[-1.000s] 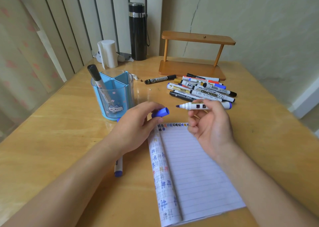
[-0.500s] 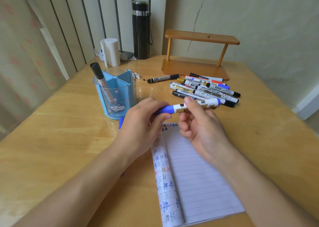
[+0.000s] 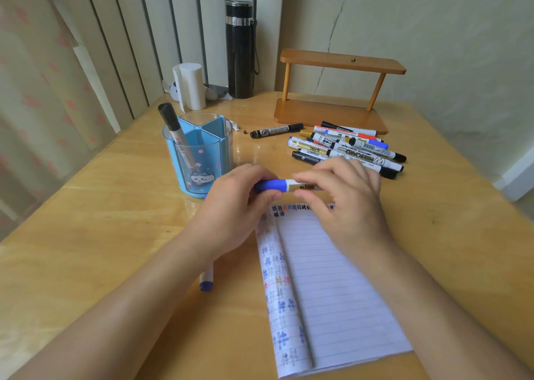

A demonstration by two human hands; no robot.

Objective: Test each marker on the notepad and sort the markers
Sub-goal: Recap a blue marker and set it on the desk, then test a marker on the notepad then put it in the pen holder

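**Item in hand:** white-barrelled marker with a blue cap (image 3: 284,185), held level in the air just above the far edge of the lined paper notepad (image 3: 332,293). The cap end is wrapped by the curled fingers of the left hand (image 3: 234,206). The barrel is pinched between thumb and fingertips of the right hand (image 3: 346,203).

**Step, as judged:** the cap is being pressed home before the marker is sorted. This is best done with both hands pushed straight toward each other along the barrel, so that the cap is seated squarely. A tilted push could leave it loose.

**Sorting places:**
- Translucent blue divided pen holder (image 3: 208,160), just beyond the left hand, with one black-capped marker (image 3: 172,122) leaning in its left-hand compartment.
- Heap of assorted markers (image 3: 346,148), just beyond the right hand.
- Single black marker (image 3: 276,131), laid apart between the two.

**Clearance:** a blue-ended marker (image 3: 206,281) lies half hidden under the left forearm and could be rolled by it. Bare wooden tabletop (image 3: 86,235) is seen left of the holder and right of the notepad. The table's right edge runs beyond the heap; its front edge is not seen.
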